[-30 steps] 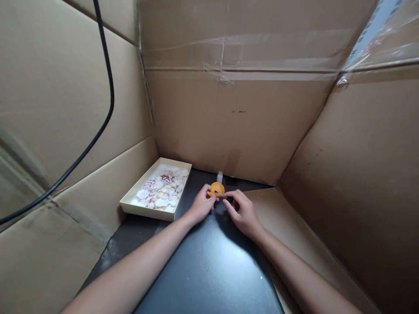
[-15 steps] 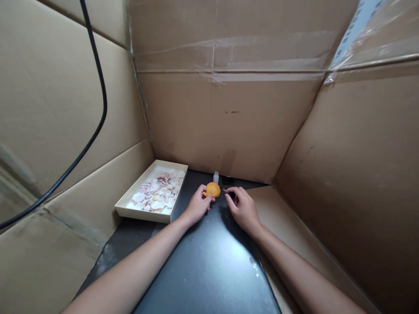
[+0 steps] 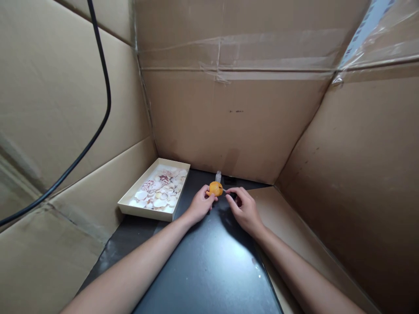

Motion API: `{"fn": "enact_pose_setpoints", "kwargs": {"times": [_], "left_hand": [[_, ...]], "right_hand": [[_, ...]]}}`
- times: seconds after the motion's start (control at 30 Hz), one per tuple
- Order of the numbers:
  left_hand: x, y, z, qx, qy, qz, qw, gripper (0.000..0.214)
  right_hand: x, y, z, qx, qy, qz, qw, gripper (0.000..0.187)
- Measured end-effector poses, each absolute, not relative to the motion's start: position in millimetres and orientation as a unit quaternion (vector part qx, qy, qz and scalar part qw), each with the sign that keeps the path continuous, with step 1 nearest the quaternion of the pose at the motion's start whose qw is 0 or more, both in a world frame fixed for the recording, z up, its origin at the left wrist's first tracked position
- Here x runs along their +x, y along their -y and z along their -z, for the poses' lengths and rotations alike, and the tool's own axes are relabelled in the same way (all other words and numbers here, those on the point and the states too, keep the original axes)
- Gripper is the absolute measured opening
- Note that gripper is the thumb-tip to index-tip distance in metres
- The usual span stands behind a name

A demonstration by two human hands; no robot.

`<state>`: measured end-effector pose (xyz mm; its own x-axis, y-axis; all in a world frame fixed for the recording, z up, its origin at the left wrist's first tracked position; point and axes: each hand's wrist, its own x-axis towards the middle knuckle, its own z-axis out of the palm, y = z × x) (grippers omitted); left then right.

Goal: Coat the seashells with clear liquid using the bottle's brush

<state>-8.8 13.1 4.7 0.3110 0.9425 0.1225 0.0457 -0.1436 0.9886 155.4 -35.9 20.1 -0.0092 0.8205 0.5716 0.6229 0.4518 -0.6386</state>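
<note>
My left hand is closed on an orange scallop shell, held upright just above the black tabletop. My right hand is beside it, fingers pinched on a thin dark tool whose tip points at the shell's right edge; I cannot make out what the tool is. A small clear bottle stands just behind the shell, near the back wall.
A shallow white tray with several pale and reddish shells lies at the left of the black surface. Cardboard walls enclose the space on the left, back and right. A black cable hangs across the upper left.
The shell and both hands stay close together with only small shifts. My right fingertips have moved back in toward the shell's right edge after drawing slightly away.
</note>
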Motion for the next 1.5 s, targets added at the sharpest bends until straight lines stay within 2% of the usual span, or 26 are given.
{"fn": "enact_pose_setpoints", "kwargs": {"times": [0.1,0.27,0.43,0.53,0.67,0.8,0.97,1.13,1.3,1.5], "left_hand": [[-8.6,-12.6,-6.2,0.623,-0.396,-0.429,0.52,0.02],[-7.2,-13.5,-7.3,0.598,-0.407,-0.431,0.54,0.012],[-6.4,-14.0,-8.1,0.567,-0.407,-0.433,0.57,0.006],[-6.3,-13.3,-9.1,0.569,-0.405,-0.433,0.57,0.004],[-6.6,-13.2,-9.7,0.572,-0.402,-0.426,0.574,0.005],[-7.3,-13.8,-9.1,0.57,-0.396,-0.428,0.579,0.003],[-7.1,-14.5,-8.1,0.565,-0.398,-0.428,0.583,0.004],[-7.4,-14.3,-8.7,0.558,-0.396,-0.434,0.585,0.005],[-8.6,-13.7,-9.7,0.56,-0.388,-0.438,0.586,0.004],[-8.2,-14.2,-9.0,0.555,-0.388,-0.446,0.586,0.004]], "right_hand": [[153.5,37.1,-19.1,-0.483,0.734,-0.129,0.46,0.02],[154.5,36.2,-18.8,-0.536,0.694,-0.103,0.469,0.019],[152.0,39.2,-20.9,-0.475,0.748,-0.139,0.443,0.021],[152.7,38.6,-20.3,-0.512,0.727,-0.121,0.441,0.02],[154.4,37.7,-19.6,-0.534,0.702,-0.103,0.46,0.021],[152.7,39.1,-19.4,-0.485,0.751,-0.134,0.427,0.021],[153.9,38.1,-20.4,-0.547,0.699,-0.102,0.449,0.02],[151.6,39.9,-21.8,-0.481,0.752,-0.139,0.429,0.02],[152.8,38.3,-20.3,-0.552,0.698,-0.095,0.445,0.018],[150.7,39.7,-19.9,-0.478,0.749,-0.13,0.44,0.023]]}}
